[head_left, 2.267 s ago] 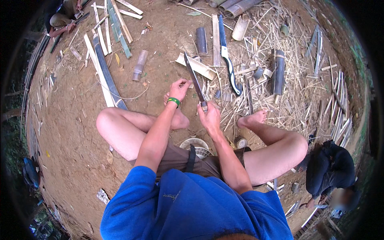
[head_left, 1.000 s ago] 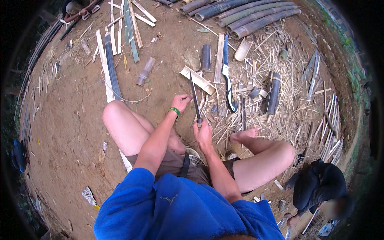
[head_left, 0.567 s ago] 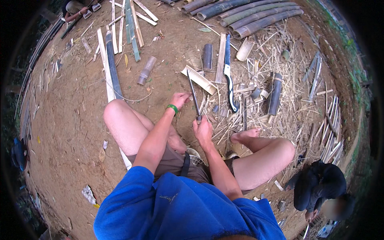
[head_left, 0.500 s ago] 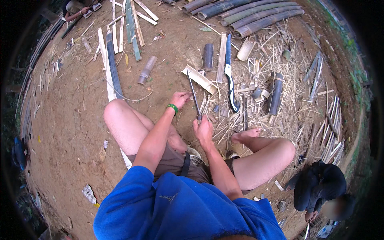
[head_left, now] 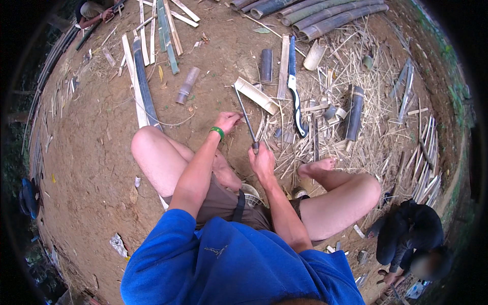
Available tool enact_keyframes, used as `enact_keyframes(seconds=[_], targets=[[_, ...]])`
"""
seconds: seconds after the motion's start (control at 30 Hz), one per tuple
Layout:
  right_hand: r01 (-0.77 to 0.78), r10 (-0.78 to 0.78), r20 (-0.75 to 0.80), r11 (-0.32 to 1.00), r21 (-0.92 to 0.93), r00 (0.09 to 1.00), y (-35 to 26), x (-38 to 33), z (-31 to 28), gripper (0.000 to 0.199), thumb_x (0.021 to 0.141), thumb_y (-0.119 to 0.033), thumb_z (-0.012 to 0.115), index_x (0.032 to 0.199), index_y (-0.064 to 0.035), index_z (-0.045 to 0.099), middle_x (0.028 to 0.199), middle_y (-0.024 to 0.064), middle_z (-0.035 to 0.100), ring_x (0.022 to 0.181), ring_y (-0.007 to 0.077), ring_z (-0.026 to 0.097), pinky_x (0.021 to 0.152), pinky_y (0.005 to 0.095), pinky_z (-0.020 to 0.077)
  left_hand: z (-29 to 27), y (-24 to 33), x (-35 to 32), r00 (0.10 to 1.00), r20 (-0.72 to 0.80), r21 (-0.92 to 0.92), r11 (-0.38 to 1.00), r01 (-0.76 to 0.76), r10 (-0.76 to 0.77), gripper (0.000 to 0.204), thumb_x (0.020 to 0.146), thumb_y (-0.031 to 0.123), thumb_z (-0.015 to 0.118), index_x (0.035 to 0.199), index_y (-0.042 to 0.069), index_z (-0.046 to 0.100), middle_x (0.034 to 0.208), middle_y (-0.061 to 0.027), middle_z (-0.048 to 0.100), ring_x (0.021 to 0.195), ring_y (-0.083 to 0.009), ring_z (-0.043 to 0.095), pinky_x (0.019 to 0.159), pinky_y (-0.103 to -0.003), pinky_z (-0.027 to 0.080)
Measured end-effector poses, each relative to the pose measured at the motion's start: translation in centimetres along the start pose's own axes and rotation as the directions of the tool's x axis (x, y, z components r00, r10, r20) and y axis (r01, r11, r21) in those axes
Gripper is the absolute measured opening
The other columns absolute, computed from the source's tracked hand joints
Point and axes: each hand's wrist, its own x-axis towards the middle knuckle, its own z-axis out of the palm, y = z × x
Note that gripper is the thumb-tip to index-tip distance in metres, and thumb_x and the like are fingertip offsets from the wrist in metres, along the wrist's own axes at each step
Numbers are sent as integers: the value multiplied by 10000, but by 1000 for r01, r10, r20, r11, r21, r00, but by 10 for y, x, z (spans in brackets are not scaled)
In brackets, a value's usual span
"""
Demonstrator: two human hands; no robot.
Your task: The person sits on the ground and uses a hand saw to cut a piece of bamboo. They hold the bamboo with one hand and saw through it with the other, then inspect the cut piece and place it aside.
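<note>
My right hand [head_left: 263, 161] is closed round the dark handle of a long narrow-bladed knife [head_left: 245, 113], whose blade points away from me. To the left of the blade, my left hand [head_left: 227, 122] has its fingers pinched together; anything in them is too small to make out. Just past the knife tip lies a split half of bamboo [head_left: 256, 95], hollow side up. A folding saw [head_left: 295, 96] with a blue blade and a white-and-black handle rests on the ground to the right of it.
Bamboo shavings [head_left: 340, 132] litter the ground at right, around a dark bamboo section [head_left: 354, 113]. Short bamboo tubes [head_left: 188, 85] and long split strips [head_left: 145, 84] lie ahead. Bamboo poles [head_left: 335, 18] are stacked far off. A person [head_left: 409, 236] crouches at lower right; another sits at far left.
My hands and the knife keep nearly the same pose, with the picture shifted slightly. At lower right, the other person's hands have moved a little.
</note>
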Motion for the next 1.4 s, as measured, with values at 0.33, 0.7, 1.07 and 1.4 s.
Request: enact_keyframes(seconds=[0.33,0.7,1.07,1.4], targets=[[-65,65,11,998,18,998,4,4,-15,311,901,-263,665,1025,4,565,805,283,676,799,505,654,732,571,510,68,178,-25,523,-7,687,384,-617,852,627,1007,484,459,1457,50,491,1506,-197,464,1428,-402,373,1179,-515,264],[-25,26,-44,999,21,999,8,14,-2,320,905,-279,641,976,28,589,765,306,660,765,512,650,716,579,502,110,180,10,440,661,653,-179,-736,608,694,979,643,370,1541,236,402,1599,-49,375,1494,-297,298,1231,-564,77],[19,-18,-32,1000,19,999,-4,19,6,323,898,-279,654,981,22,573,757,292,666,751,508,655,690,564,527,136,189,-13,407,720,602,-214,-769,562,658,1011,640,283,1530,260,419,1592,-19,388,1492,-264,307,1223,-570,90],[28,-30,-49,999,-39,998,-2,29,7,394,873,-292,682,1027,62,601,774,285,675,759,469,678,695,535,536,110,156,-8,544,744,655,-263,-709,387,566,1008,519,406,1510,260,441,1591,-51,385,1490,-253,312,1230,-562,132]])
